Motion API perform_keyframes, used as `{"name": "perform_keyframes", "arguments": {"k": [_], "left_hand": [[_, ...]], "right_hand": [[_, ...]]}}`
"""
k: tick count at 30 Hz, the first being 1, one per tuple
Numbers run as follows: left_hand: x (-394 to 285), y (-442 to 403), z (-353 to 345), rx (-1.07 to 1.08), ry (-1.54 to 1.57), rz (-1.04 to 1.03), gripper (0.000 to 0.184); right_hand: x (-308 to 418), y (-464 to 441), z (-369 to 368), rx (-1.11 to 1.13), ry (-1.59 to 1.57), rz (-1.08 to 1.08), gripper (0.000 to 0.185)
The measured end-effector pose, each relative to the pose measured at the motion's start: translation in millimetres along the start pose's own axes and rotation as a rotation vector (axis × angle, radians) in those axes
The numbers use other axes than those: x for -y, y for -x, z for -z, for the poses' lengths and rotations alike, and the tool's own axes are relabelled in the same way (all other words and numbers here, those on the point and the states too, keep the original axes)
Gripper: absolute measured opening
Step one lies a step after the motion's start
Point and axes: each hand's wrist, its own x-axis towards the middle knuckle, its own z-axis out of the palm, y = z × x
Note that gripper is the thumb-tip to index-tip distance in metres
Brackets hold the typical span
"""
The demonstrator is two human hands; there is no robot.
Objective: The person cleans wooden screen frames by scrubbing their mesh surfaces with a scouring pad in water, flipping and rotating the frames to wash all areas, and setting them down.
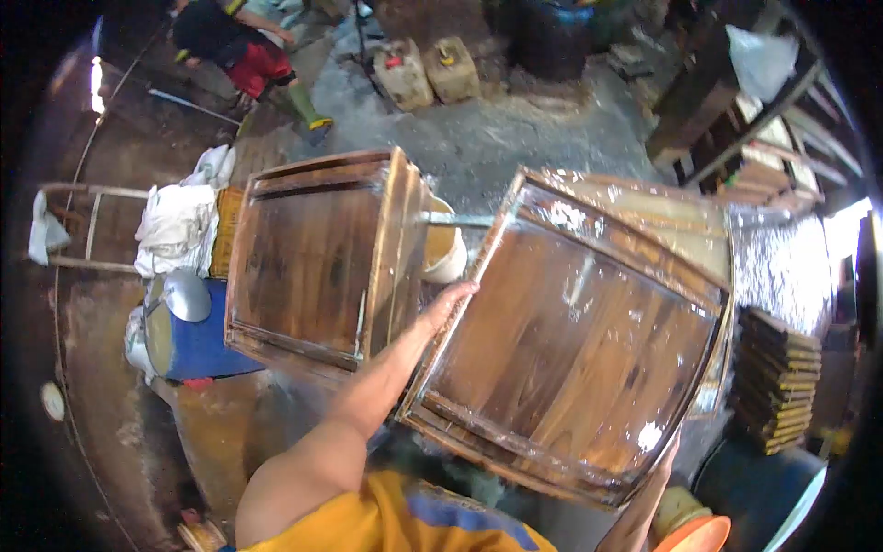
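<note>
A wet, shiny wooden tray (pixel 570 340) with raised rims is tilted in front of me, held between both hands. My left hand (pixel 452 299) grips its left edge, the fingers mostly hidden behind the rim. At the lower right corner, my right hand (pixel 662 471) is closed on the edge and only partly visible. To the left stands a stack of similar wooden trays (pixel 308 267). Behind the held tray, another tray with pale, wet contents (pixel 694 219) shows in part. Between the stacks sits a whitish bucket (pixel 449 258).
A blue drum (pixel 216 327) with a metal bowl (pixel 187 296) and white sacks (pixel 175 230) are at left. Stacked wooden slats (pixel 782 377) and an orange basin (pixel 697 535) are at right. Jerrycans (pixel 403 74) stand behind; another person (pixel 244 51) is at upper left.
</note>
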Motion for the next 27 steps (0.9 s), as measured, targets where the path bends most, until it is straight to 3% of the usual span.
{"name": "perform_keyframes", "arguments": {"k": [1,4,7,10,11,13,14,16,17,23,26,27], "left_hand": [[-4.9,2.4,-0.8,-0.031,0.048,0.095,0.042],[-1.1,-7.6,33.5,0.087,-0.108,-0.091,0.047],[-8.5,1.1,76.2,0.207,-0.074,-0.142,0.047],[-31.0,39.9,117.5,0.212,-0.206,-0.436,0.045],[-67.2,67.2,116.2,0.107,-0.161,-0.149,0.046],[-91.9,102.8,145.6,0.028,-0.163,-0.188,0.040],[-98.8,113.8,165.7,-0.024,-0.093,-0.135,0.038],[-104.5,132.2,216.2,-0.084,-0.143,-0.311,0.035],[-105.0,133.0,243.0,-0.095,0.096,-0.208,0.035],[-101.3,124.7,421.5,-0.146,-0.087,-0.378,0.033],[-119.4,133.7,482.8,-0.246,-0.020,-0.288,0.031],[-93.4,119.7,514.4,-0.218,0.012,-0.440,0.041]], "right_hand": [[-0.9,0.9,-3.4,-0.006,0.007,0.012,0.061],[-9.5,12.1,-18.6,-0.048,0.008,0.047,0.060],[-16.8,25.4,-37.8,-0.065,0.015,0.060,0.059],[-22.7,32.2,-69.6,-0.035,0.012,0.096,0.059],[-25.4,35.3,-81.7,-0.025,0.014,0.103,0.059],[-29.6,38.8,-111.9,0.003,0.038,0.117,0.058],[-34.4,44.0,-128.4,0.017,0.047,0.123,0.058],[-44.0,48.0,-165.8,0.058,0.055,0.143,0.058],[-50.3,50.6,-186.4,0.079,0.055,0.155,0.057],[-102.7,48.3,-334.6,0.240,0.062,0.186,0.056],[-130.3,34.8,-400.2,0.347,0.040,0.190,0.056],[-135.6,29.3,-415.8,0.376,0.038,0.180,0.056]]}}
